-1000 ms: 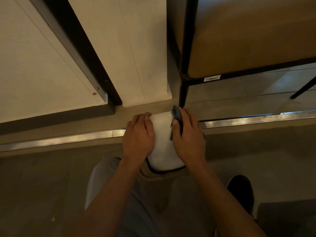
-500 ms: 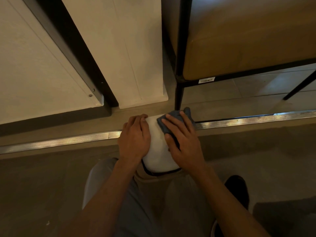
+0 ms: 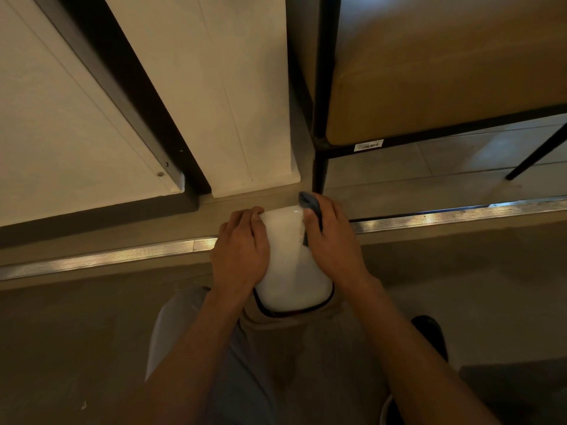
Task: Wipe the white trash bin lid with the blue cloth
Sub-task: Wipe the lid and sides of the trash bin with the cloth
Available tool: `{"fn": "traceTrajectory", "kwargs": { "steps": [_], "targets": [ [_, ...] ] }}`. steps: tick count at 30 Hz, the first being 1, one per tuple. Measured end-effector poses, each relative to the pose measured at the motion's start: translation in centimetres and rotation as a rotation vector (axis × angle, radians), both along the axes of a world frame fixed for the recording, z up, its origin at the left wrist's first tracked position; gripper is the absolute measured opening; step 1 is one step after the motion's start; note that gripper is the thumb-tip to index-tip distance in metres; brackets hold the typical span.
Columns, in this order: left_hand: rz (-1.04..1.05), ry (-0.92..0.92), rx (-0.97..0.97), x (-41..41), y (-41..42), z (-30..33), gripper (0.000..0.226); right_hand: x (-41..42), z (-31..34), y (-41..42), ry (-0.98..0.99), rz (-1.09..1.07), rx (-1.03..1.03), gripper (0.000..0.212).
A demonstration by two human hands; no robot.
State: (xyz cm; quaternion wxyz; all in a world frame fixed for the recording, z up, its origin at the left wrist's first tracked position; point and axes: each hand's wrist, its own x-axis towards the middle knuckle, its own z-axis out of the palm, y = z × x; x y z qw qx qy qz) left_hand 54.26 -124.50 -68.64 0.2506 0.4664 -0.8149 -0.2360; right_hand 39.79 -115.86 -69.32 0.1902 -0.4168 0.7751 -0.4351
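The white trash bin lid (image 3: pixel 291 265) is seen from above, low in the middle of the view, on a bin standing on the floor beside a metal threshold strip (image 3: pixel 107 259). The lid's left edge is held by the left hand (image 3: pixel 241 250), whose fingers are curled over its far left corner. The blue cloth (image 3: pixel 311 204) is pressed against the lid's far right edge by the right hand (image 3: pixel 333 240), with the fingers curled around the cloth; only a fold of it is shown past the fingertips. A black metal frame leg (image 3: pixel 319 176) is placed just behind the cloth, and a dark shoe (image 3: pixel 429 332) is visible at the lower right.
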Motion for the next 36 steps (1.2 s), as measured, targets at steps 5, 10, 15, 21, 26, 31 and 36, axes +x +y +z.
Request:
{"fn": "traceTrajectory", "kwargs": {
  "steps": [5, 10, 15, 21, 26, 31, 36],
  "targets": [
    [0.034, 0.000, 0.002, -0.2, 0.1, 0.2, 0.037, -0.3, 1.0, -2.4, 0.194, 0.100, 0.081, 0.036],
    [0.007, 0.021, 0.021, -0.1, -0.1, -0.1, 0.037, 0.4, 0.2, -0.2, 0.332, 0.190, -0.128, 0.038],
    [0.001, -0.023, 0.005, 0.1, -0.1, 0.0, 0.048, 3.1, -1.5, 3.3, 0.333, 0.037, -0.200, 0.043],
    [-0.019, -0.016, 0.007, 0.0, 0.0, 0.1, 0.052, 3.3, -1.4, 4.0, 0.169, -0.095, -0.016, 0.056],
    [-0.009, -0.032, 0.010, 0.0, 0.0, -0.1, 0.052, 0.2, -0.1, 1.3, 0.027, 0.002, 0.031, 0.047],
    [0.006, -0.046, 0.021, -0.1, 0.1, 0.2, 0.050, -0.5, 0.1, -0.2, 0.028, 0.047, -0.026, 0.040],
    [0.036, -0.035, 0.037, -0.2, 0.2, 0.2, 0.045, 2.3, -2.7, 4.3, 0.084, -0.041, -0.185, 0.052]
  ]
}}
